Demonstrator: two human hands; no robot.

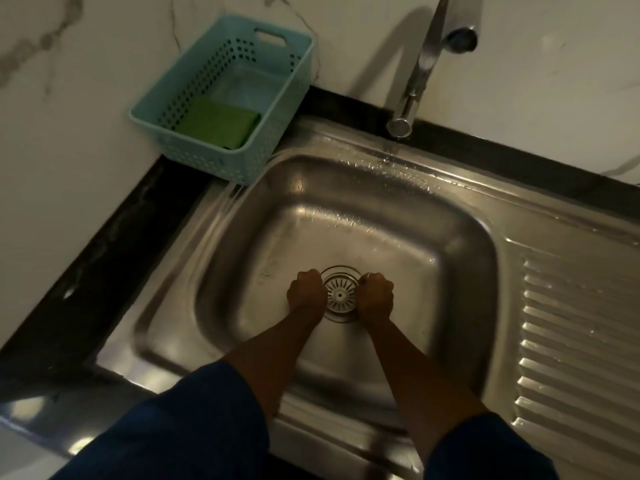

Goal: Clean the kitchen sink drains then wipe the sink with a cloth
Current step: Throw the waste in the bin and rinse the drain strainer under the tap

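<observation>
Head view, looking down into a stainless-steel sink [242, 237]. I see both forearms reaching into the basin, dark blue sleeves [194, 427] pushed up past the wrists. The left hand [306, 293] and the right hand [376, 295] are curled into fists on either side of the round drain strainer [340, 294], which sits in the middle of the basin floor; each fist touches or overlaps the strainer's rim, but I cannot tell whether the fingers are actually gripping it, since they are folded under and out of sight. A ring shows on the right hand. Above the basin's far edge, a chrome faucet [420, 69] angles down from the marble wall, and water glistens on the rim below its spout. At the far-left corner, a light blue perforated basket [287, 109] stands on the dark counter, partly over the sink's rim, holding a green cloth [216, 123]. A ribbed drainboard [578, 334] lies to the right.
</observation>
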